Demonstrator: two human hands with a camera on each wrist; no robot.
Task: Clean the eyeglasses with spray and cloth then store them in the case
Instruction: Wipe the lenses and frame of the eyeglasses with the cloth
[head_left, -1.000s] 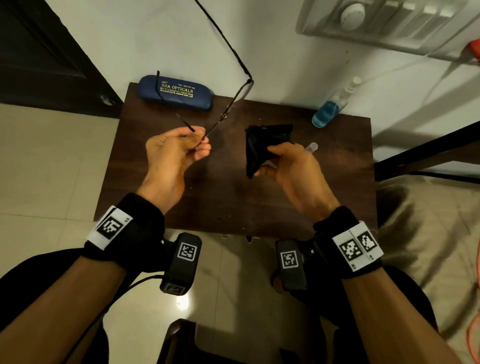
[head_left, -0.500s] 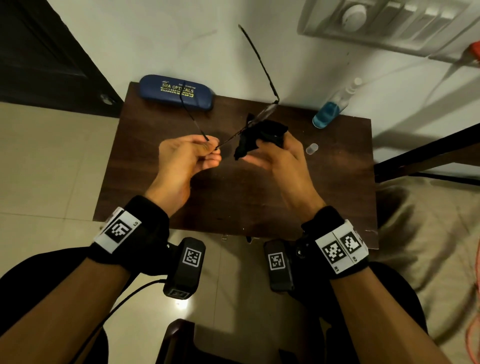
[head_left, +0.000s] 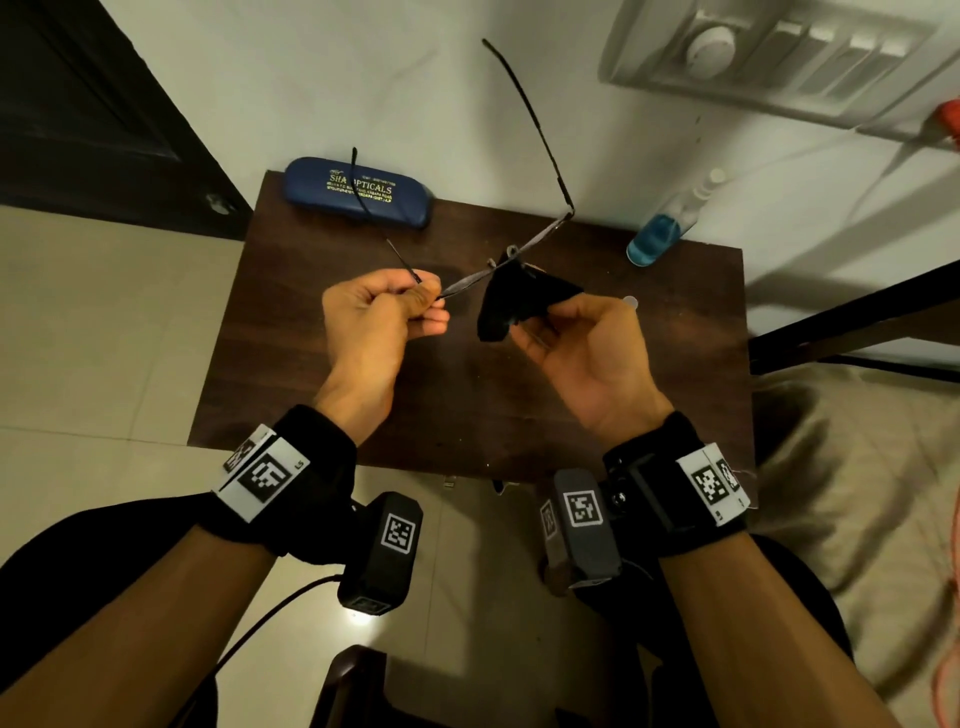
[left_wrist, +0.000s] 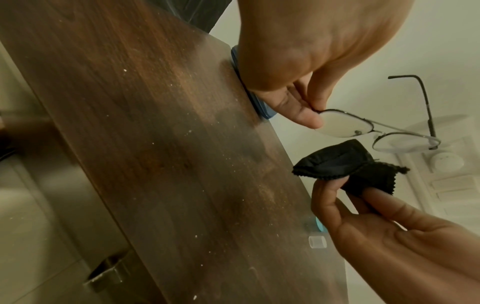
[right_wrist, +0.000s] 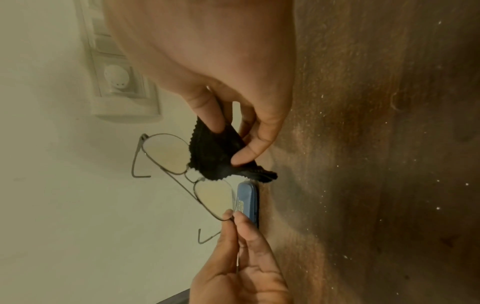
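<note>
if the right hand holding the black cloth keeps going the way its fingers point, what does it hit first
Most likely the thin metal-framed eyeglasses pinched by the left hand. The right hand holds the folded black cloth just short of the lenses, cloth leading. Whether they already touch is unclear; beyond lies only pale wall.

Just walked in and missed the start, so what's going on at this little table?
A person is cleaning a pair of eyeglasses. The left hand pinches the frame at the outer edge of one lens, holding the glasses up over the wooden table with the arms unfolded. The right hand pinches a folded black cloth close to the lenses. The blue case lies closed at the back of the table, and the spray bottle stands at the far right.
</note>
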